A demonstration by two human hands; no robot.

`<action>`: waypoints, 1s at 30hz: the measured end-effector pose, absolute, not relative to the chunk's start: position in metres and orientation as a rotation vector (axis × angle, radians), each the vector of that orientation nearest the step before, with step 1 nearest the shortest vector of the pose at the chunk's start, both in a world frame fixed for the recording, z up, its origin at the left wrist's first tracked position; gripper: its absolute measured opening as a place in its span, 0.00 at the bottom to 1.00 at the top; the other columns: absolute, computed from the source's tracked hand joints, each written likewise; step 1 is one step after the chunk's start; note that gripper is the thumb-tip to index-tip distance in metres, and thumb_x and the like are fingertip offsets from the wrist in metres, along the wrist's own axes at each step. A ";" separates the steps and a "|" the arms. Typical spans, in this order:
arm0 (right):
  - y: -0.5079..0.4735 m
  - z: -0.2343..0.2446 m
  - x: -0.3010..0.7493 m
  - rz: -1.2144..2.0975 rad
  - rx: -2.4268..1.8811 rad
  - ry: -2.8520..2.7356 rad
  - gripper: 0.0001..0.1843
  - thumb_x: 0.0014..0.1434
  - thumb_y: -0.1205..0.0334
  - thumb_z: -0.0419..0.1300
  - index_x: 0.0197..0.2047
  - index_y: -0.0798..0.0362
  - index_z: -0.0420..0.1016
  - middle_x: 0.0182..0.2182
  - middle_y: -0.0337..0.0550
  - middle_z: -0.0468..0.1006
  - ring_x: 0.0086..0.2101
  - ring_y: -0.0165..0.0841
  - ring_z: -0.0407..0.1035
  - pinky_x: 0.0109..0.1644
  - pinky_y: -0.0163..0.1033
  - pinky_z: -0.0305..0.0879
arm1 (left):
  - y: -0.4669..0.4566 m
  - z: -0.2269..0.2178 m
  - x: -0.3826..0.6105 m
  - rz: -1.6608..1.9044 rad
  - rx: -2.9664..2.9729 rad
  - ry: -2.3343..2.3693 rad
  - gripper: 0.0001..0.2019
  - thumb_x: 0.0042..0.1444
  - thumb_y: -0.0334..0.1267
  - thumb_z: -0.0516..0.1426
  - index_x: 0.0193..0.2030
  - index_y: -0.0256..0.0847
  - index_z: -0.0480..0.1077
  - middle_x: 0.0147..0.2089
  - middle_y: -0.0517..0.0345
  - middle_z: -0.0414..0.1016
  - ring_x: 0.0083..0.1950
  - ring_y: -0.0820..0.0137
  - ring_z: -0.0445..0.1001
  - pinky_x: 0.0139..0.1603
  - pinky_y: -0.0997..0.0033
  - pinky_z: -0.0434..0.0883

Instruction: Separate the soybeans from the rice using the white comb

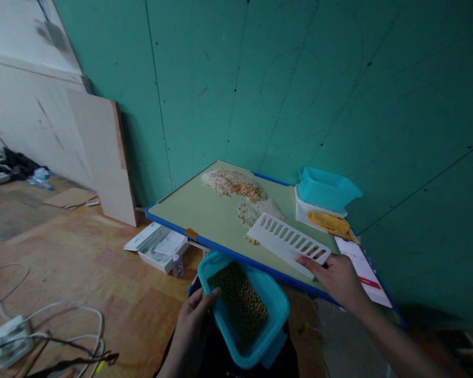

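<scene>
My left hand [197,315] grips the left rim of a blue plastic container [278,302], held just below the table's front edge. Inside lie small green beans [230,286] and pale tan beans [252,302]. With my right hand [335,278] I hold a white slotted plastic piece [279,247] by its right end, its slots along the upper side, over the table. Just beyond its left end is a spread of white grains [270,209] and tan beans [246,214]. Farther back lies a larger heap of grains and beans [236,184].
The blue-edged table [181,202] stands against a green wall [205,94]. At its right are a blue basin [327,188] on a white box, a yellow cloth [331,223] and a printed sheet [358,268]. An open white box [161,247] and cables [63,336] lie on the floor.
</scene>
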State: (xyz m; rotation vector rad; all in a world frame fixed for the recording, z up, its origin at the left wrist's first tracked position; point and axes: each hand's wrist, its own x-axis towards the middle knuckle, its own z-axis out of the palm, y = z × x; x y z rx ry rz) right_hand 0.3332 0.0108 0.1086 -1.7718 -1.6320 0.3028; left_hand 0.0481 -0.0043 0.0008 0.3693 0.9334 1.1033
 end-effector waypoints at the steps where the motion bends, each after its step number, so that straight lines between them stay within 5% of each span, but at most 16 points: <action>1: 0.007 0.108 0.335 0.289 -1.772 -1.639 0.17 0.53 0.46 0.64 0.27 0.50 0.85 0.25 0.43 0.84 0.26 0.43 0.80 0.27 0.38 0.74 | -0.004 0.001 0.048 1.099 0.375 0.931 0.14 0.41 0.47 0.72 0.27 0.41 0.77 0.17 0.65 0.68 0.17 0.76 0.66 0.19 0.78 0.64; 14: -0.009 0.100 0.341 0.137 -1.632 -1.907 0.15 0.61 0.49 0.61 0.39 0.47 0.86 0.36 0.42 0.86 0.36 0.44 0.82 0.42 0.42 0.79 | 0.010 0.008 0.037 1.143 0.376 0.958 0.11 0.46 0.43 0.71 0.31 0.41 0.78 0.20 0.65 0.73 0.20 0.75 0.69 0.22 0.77 0.67; 22: -0.014 0.110 0.309 0.147 -1.492 -1.947 0.13 0.62 0.49 0.61 0.35 0.41 0.86 0.32 0.40 0.86 0.34 0.43 0.82 0.39 0.41 0.79 | 0.014 0.017 0.033 1.157 0.401 0.968 0.11 0.46 0.43 0.70 0.31 0.39 0.77 0.21 0.64 0.73 0.21 0.73 0.70 0.23 0.74 0.66; 30: 0.005 0.101 0.312 0.096 -1.664 -1.823 0.17 0.62 0.48 0.60 0.33 0.47 0.86 0.34 0.45 0.86 0.35 0.47 0.82 0.32 0.41 0.77 | 0.014 0.022 0.032 1.162 0.395 0.959 0.09 0.47 0.41 0.69 0.29 0.40 0.76 0.20 0.64 0.72 0.20 0.74 0.67 0.23 0.74 0.65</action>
